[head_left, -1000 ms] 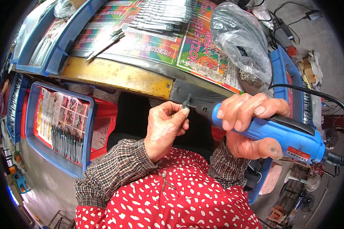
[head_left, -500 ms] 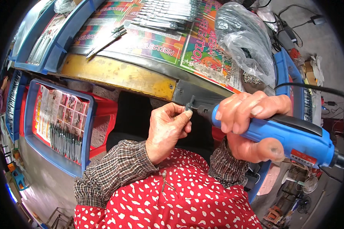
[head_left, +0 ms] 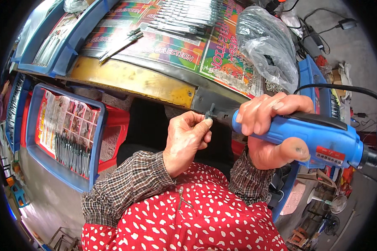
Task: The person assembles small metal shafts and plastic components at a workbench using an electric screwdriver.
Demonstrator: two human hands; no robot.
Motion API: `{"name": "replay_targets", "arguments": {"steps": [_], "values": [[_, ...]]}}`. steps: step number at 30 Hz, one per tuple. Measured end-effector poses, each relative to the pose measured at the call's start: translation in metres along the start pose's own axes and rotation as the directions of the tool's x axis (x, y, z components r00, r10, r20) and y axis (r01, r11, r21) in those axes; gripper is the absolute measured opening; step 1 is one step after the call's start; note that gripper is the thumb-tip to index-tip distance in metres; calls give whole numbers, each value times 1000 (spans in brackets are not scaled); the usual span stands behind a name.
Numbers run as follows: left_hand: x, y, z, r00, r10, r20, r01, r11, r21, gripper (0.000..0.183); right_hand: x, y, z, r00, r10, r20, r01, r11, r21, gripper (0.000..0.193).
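My left hand [head_left: 183,140] pinches a small dark grey piece [head_left: 210,112] with a short stem between thumb and fingertips, in front of the table edge. Most of that piece is hidden by the fingers. My right hand [head_left: 276,106] is wrapped round a blue electric screwdriver [head_left: 310,138] with a black strip along its top. Its dark nose points left at the pinched piece, with only a small space between; whether the bit touches it I cannot tell. On the table lie a few slim metal tools with dark ends [head_left: 121,45] and a dense row of similar tools [head_left: 186,16].
Small loose screws [head_left: 243,67] are scattered beside a clear plastic bag [head_left: 268,46]. A blue tray [head_left: 99,138] holding dark-ended tools rests on a red stool [head_left: 118,125] at left. More blue bins [head_left: 67,58] stand at the upper left. A black cable [head_left: 343,86] leads off right.
The screwdriver's rear end has swung up and away from me, and its nose has drawn slightly back from the piece. My left hand has shifted slightly right, still pinching.
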State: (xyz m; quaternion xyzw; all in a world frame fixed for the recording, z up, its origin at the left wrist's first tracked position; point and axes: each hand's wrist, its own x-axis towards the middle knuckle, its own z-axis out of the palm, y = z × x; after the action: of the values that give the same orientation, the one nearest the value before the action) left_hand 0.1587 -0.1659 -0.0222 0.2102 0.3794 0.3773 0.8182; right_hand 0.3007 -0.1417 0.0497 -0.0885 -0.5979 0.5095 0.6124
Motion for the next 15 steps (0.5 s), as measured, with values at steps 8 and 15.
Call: {"name": "replay_targets", "arguments": {"steps": [8,15], "values": [[2,-3,-3,1000,26,17,-26,999,20,13,3,-4,14,999,-39,19,43,933,-357,64],[1,0,-1,1000,28,-2,-28,999,37,13,3,-1,15,999,-37,-9,31,928,-371,64]]}}
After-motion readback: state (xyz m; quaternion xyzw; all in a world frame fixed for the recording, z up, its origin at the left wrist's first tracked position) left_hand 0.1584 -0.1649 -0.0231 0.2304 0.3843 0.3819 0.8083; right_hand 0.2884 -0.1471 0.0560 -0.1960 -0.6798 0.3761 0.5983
